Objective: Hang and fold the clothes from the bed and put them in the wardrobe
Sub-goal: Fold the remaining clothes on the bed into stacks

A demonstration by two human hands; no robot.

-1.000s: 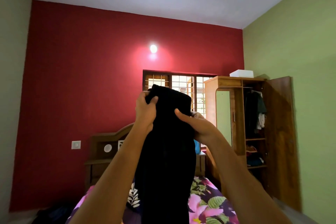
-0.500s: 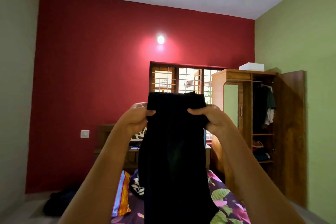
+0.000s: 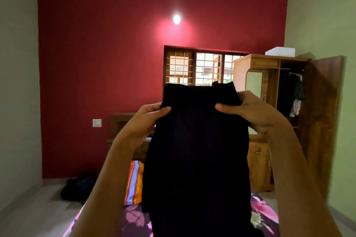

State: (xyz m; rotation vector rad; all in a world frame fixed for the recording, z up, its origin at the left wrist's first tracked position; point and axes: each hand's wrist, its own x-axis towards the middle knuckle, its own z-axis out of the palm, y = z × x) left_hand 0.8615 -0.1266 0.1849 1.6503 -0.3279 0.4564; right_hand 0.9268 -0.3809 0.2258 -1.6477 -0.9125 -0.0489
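Black garment hangs pinched by both hands (top corners).

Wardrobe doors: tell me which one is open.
The plain door, swung out to show hanging clothes; the mirrored door is shut.

We read no text, label, brand, number or sign anywhere in this view. The black garment in the near centre, the white box atop the far-right wardrobe and the switch plate on the far red wall show us only plain faces.
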